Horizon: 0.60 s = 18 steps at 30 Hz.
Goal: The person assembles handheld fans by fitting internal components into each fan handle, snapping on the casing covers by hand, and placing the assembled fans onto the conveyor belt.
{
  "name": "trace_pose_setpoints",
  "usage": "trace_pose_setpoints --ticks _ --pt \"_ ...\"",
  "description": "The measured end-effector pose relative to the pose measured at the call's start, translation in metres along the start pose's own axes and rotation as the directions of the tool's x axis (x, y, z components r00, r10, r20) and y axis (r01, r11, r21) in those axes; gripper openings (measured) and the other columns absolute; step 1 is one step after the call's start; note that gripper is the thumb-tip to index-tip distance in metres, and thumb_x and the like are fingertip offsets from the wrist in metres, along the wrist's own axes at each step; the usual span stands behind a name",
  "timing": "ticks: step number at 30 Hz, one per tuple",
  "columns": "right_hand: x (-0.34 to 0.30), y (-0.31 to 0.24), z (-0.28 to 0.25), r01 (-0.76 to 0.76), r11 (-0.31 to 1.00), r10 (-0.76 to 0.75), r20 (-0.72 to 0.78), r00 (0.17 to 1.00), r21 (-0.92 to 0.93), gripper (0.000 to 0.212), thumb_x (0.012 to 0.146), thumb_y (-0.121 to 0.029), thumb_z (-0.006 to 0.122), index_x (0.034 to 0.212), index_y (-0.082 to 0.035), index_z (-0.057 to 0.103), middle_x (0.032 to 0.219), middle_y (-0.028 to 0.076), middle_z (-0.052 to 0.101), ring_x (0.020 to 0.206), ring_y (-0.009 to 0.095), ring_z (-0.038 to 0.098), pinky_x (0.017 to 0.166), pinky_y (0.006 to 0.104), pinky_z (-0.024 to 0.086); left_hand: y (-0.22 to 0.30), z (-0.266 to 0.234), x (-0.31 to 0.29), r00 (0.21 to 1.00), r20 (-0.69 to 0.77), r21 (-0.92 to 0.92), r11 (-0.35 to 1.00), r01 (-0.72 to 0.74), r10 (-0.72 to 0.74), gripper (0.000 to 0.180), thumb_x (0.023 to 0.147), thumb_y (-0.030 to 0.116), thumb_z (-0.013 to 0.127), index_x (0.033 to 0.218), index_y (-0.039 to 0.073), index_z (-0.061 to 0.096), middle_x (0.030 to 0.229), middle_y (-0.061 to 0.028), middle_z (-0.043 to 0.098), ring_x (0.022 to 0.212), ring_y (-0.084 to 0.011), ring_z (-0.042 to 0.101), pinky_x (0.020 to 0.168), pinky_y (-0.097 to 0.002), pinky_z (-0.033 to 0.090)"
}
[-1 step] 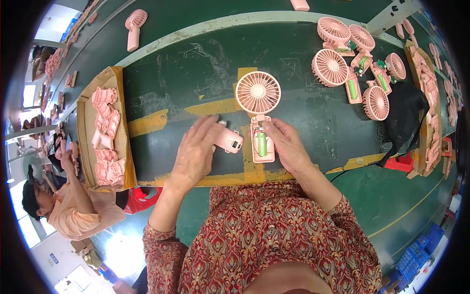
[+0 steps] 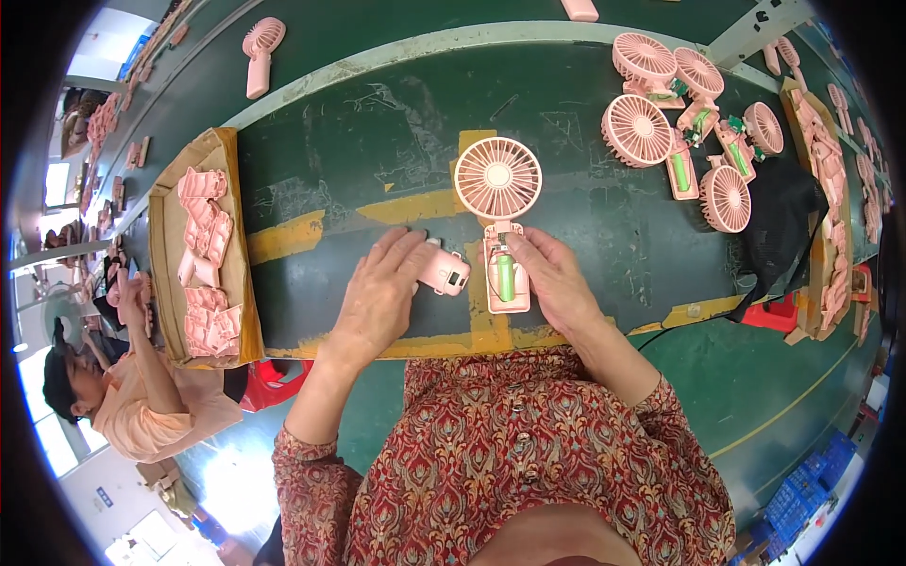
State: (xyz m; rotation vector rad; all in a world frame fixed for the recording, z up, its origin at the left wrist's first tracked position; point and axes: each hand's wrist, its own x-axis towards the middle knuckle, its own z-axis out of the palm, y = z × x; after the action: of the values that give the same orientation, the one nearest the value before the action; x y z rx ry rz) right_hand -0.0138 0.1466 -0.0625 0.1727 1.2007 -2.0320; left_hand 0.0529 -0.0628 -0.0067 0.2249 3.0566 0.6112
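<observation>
A pink handheld fan point(image 2: 498, 177) lies face up in front of me, its handle without a cover. A green battery point(image 2: 506, 277) and thin wires sit inside that handle. My right hand point(image 2: 557, 281) grips the handle from the right side, thumb near its upper end. Left of it, my left hand point(image 2: 379, 294) is closed on a pink handle cover point(image 2: 444, 272) with a small dark window at its end. The cover stays apart from the fan, and the fingers and palm hide part of it.
At the left stands a cardboard box point(image 2: 247, 283) of pink shell pieces. Several open fans point(image 2: 636, 130) lie at the back right beside a black cloth point(image 2: 779, 212). Another fan point(image 2: 260, 61) rests beyond the pale rail. A person point(image 2: 151, 377) works at far left.
The fingers of my left hand have shifted slightly on the cover. My right hand and the fan in it look unmoved.
</observation>
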Motion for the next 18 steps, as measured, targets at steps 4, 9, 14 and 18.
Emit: trace_pose_setpoints --ticks 4,9,14,18 --pt "0.000 -0.002 0.002 -0.001 1.000 0.001 0.010 1.000 0.005 0.032 0.095 -0.026 0.049 0.112 0.001 0.053 0.096 0.003 0.059 0.084 0.007 0.056 0.073 0.0230 0.048 0.010 -0.008 -0.002 0.991 0.125 -0.004 0.999 0.050 -0.050 0.043 0.068 0.005 0.067 0.108 -0.003 0.053 0.109 -0.0175 0.054 0.101 -0.0336 0.053 0.087 -0.0406 0.044" --pt "-0.001 -0.001 0.001 0.018 1.000 -0.018 0.034 0.999 0.017 0.033 0.095 -0.026 0.049 0.114 0.001 0.052 0.097 0.003 0.059 0.085 0.007 0.056 0.074 0.0225 0.048 0.031 0.001 -0.005 0.918 0.161 -0.259 0.881 0.395 -0.364 0.039 0.072 0.015 0.069 0.102 -0.002 0.050 0.089 -0.0194 0.062 0.078 -0.0349 0.062 0.071 -0.0412 0.050" --pt "-0.003 -0.003 0.001 0.020 1.000 -0.020 0.015 1.000 0.000 0.033 0.096 -0.025 0.048 0.116 0.001 0.052 0.098 0.003 0.059 0.087 0.007 0.056 0.076 0.0222 0.048 0.066 0.015 0.006 0.926 0.079 -0.510 0.783 0.356 -0.369 0.050 0.075 0.017 0.067 0.116 -0.002 0.045 0.087 -0.0207 0.064 0.075 -0.0309 0.066 0.068 -0.0372 0.053" --pt "-0.006 -0.006 0.008 0.057 0.998 -0.057 -0.001 0.998 0.002 0.032 0.096 -0.023 0.046 0.118 0.001 0.051 0.102 0.004 0.059 0.091 0.008 0.055 0.079 0.0229 0.047 0.074 0.021 0.007 0.937 0.053 -0.440 0.835 0.331 -0.344 0.056 0.076 0.016 0.066 0.123 -0.003 0.043 0.090 -0.0232 0.063 0.077 -0.0334 0.066 0.068 -0.0382 0.054"
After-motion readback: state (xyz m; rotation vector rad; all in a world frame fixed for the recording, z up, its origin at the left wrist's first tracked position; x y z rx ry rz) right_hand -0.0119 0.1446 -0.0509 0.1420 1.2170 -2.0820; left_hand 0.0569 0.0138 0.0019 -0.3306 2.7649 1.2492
